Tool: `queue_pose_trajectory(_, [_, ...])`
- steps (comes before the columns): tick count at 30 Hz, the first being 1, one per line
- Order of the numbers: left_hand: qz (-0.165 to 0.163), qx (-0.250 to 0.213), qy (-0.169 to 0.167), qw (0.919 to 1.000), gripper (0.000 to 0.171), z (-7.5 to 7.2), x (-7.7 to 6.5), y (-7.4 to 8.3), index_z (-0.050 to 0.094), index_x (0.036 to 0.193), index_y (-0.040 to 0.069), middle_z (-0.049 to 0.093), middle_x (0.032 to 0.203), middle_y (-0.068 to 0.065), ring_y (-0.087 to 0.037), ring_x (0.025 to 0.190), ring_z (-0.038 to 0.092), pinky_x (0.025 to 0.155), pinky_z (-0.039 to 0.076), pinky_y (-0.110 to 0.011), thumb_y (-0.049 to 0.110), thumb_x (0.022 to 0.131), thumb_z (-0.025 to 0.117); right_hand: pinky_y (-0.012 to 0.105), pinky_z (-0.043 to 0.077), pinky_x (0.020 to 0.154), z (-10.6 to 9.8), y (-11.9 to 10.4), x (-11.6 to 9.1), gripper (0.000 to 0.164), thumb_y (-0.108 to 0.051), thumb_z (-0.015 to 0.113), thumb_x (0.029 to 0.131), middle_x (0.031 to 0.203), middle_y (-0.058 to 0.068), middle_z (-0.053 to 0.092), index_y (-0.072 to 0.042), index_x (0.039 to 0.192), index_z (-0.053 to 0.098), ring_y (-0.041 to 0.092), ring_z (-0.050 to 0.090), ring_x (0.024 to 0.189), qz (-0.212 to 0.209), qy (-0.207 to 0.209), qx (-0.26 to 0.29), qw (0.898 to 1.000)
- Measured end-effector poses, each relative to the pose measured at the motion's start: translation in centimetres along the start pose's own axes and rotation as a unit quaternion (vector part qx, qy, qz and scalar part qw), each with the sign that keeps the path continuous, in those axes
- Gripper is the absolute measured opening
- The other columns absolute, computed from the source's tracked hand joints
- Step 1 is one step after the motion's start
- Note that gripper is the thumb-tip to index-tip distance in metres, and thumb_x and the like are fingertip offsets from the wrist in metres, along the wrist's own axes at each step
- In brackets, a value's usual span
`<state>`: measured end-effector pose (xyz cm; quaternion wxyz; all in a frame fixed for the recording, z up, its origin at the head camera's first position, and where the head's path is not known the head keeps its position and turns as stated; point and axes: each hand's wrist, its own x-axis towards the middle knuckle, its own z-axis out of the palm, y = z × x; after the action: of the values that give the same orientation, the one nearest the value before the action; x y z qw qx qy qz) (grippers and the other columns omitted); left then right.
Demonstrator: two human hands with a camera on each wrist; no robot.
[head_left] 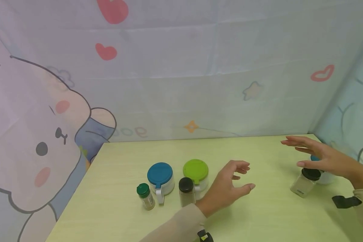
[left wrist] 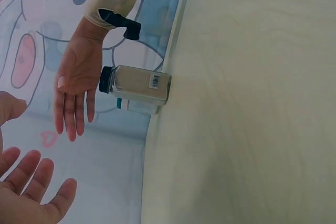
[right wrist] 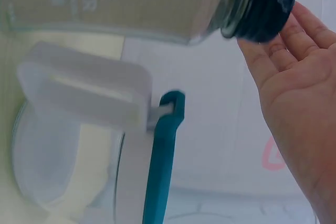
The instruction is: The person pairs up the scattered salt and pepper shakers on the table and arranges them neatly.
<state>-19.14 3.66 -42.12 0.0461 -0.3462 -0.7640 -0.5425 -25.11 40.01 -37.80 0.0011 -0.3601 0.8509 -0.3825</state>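
Observation:
My left hand (head_left: 227, 188) is held above the table with its fingers loosely bent and the thumb spread away; nothing is in it. Fingers of that hand (left wrist: 31, 187) also show in the left wrist view. On the right, my right hand (head_left: 326, 156) hovers, fingers extended, over a clear jar of pale powder with a black lid (head_left: 304, 185). That pepper jar (right wrist: 115, 3) carries a label partly readable as "PER". Behind it, partly hidden by the hand, stands a white container (head_left: 326, 178) with a blue lid (right wrist: 163, 166) and a white handle (right wrist: 84, 98).
Left of my left hand stand a lime-lidded container (head_left: 196, 169), a blue-lidded handled container (head_left: 160, 174), a green-capped shaker (head_left: 146, 196) and a black-lidded jar (head_left: 186, 190), its base partly covered by my sleeve. A printed cloth (head_left: 175, 94) hangs behind the table (head_left: 260, 215).

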Motion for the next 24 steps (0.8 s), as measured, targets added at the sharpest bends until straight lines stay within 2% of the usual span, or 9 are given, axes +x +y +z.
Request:
queue_pose_trajectory(3, [0.002, 0.005, -0.006, 1.0, 0.052, 0.4, 0.1, -0.2, 0.051, 0.139, 0.019, 0.059, 0.131, 0.004, -0.008, 0.119, 0.058, 0.096, 0.052, -0.024, 0.017, 0.093, 0.075, 0.01, 0.035, 0.103, -0.1, 0.2, -0.4, 0.08, 0.008, 0.067, 0.09, 0.156, 0.013, 0.043, -0.01, 0.159, 0.03, 0.0, 0.04, 0.14, 0.013, 0.007, -0.014, 1.0])
queue_pose_trajectory(10, [-0.002, 0.011, -0.017, 0.9998, 0.051, 1.1, 0.2, -0.6, 0.05, 0.138, 0.019, 0.059, 0.131, 0.001, -0.009, 0.118, 0.059, 0.095, 0.052, -0.022, 0.019, 0.094, 0.075, 0.011, 0.036, 0.105, -0.4, 0.5, -0.9, 0.079, 0.012, 0.067, 0.088, 0.153, 0.019, 0.044, -0.003, 0.158, 0.031, 0.003, 0.044, 0.139, -0.009, 0.024, -0.024, 0.999])
queue_pose_trajectory(18, [-0.007, 0.008, -0.025, 0.9996, 0.052, 1.9, 0.5, -1.0, 0.05, 0.14, 0.019, 0.058, 0.133, 0.001, -0.008, 0.119, 0.058, 0.096, 0.052, -0.022, 0.021, 0.094, 0.075, 0.009, 0.035, 0.104, -1.2, 1.1, -1.6, 0.078, 0.009, 0.066, 0.091, 0.156, 0.014, 0.044, -0.008, 0.158, 0.031, 0.0, 0.043, 0.139, 0.014, 0.027, -0.038, 0.999])
queue_pose_trajectory(24, [-0.018, -0.001, -0.03, 0.9994, 0.052, 2.6, 0.6, -1.2, 0.05, 0.141, 0.02, 0.057, 0.133, 0.005, -0.005, 0.119, 0.057, 0.098, 0.05, -0.021, 0.024, 0.095, 0.074, 0.008, 0.033, 0.103, -1.5, 1.7, -2.2, 0.08, 0.011, 0.067, 0.089, 0.157, 0.003, 0.044, -0.006, 0.158, 0.031, -0.004, 0.039, 0.139, 0.004, 0.037, -0.047, 0.998])
